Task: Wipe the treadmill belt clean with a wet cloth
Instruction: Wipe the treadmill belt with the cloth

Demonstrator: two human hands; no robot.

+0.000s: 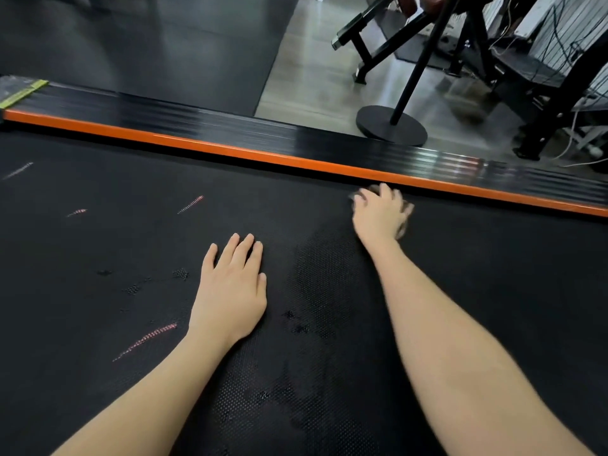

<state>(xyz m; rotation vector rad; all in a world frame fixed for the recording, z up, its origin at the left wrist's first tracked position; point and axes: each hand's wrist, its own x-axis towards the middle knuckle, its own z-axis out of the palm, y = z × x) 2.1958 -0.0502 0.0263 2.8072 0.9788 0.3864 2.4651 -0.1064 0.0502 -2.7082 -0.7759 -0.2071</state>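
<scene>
Left hand (232, 287) open flat on black textured treadmill belt (98, 245); right hand (380, 213), 1 o'clock, blurred, grip unclear.
Dark grey cloth (352, 196) edge beneath: likely soft, limp; bunch under palm.

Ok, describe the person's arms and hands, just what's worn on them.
Nothing worn shows. The left hand and right hand are ungloved, the left forearm and right forearm bare to the frame edge: no sleeve, watch or band. No ring on the left hand; the right is too blurred to tell.
</scene>
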